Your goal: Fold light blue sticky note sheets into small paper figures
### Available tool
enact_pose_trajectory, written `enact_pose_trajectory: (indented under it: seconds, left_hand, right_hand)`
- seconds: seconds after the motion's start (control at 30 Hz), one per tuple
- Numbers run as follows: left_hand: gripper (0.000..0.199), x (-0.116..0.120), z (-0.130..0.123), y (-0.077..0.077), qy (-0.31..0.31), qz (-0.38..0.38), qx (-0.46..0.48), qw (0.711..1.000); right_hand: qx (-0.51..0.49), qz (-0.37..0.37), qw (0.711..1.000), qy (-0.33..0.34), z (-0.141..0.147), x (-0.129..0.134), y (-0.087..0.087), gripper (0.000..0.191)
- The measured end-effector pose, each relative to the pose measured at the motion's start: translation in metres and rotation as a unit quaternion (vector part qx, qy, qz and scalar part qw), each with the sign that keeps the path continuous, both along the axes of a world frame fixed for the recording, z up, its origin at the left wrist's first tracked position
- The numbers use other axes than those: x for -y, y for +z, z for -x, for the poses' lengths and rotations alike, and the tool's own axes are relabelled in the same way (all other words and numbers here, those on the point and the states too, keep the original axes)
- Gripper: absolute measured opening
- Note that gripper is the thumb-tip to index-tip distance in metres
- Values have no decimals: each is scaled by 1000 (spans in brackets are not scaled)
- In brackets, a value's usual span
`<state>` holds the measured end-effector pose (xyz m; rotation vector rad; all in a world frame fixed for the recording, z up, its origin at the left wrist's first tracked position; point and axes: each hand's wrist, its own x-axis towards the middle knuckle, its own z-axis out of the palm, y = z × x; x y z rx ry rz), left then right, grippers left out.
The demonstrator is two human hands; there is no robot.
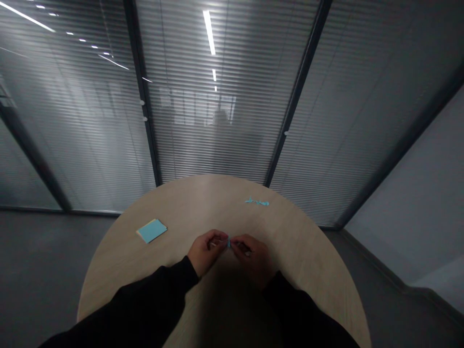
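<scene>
A small piece of blue paper point(229, 243) is pinched between the fingertips of both hands, low over the middle of the round table. My left hand point(208, 249) grips it from the left, thumb and fingers pressed together. From the other side my right hand point(253, 256) holds it in a like pinch. The fingers cover most of the piece, so its exact shape is hidden. Farther off to the right lies a loose row of small blue paper scraps point(257, 202). To the left sits a stack of paper sheets point(152, 231), blue on top with a yellow edge showing beneath.
The round wooden table point(195, 203) has its curved far edge close to a glass partition with blinds point(217, 145). A pale wall point(416, 203) stands at the right. Grey floor point(43, 270) shows on the left.
</scene>
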<state>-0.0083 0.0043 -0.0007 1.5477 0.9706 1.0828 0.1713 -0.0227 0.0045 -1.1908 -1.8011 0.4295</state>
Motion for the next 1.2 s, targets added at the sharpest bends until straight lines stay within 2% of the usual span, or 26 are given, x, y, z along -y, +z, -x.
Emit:
enact_pose_trajectory:
  seconds: [0.23, 0.4, 0.63, 0.83, 1.2]
  left_hand:
    - [15, 3, 3, 8, 36, -91, -73, 993]
    - [11, 0, 5, 6, 47, -128, -75, 988]
    - [13, 1, 5, 5, 52, -139, -94, 984]
    - [14, 2, 4, 6, 29, -107, -57, 992]
    - [10, 4, 5, 8, 25, -123, -110, 986]
  right_hand:
    - [38, -29, 999, -16, -1, 1, 1, 16]
    - [49, -38, 998, -15, -2, 1, 2, 15]
    - [73, -56, 996, 6, 2, 3, 5, 15]
    - [72, -60, 996, 10, 2, 2, 2, 14]
    - [78, -63, 995, 16, 1, 2, 2, 15]
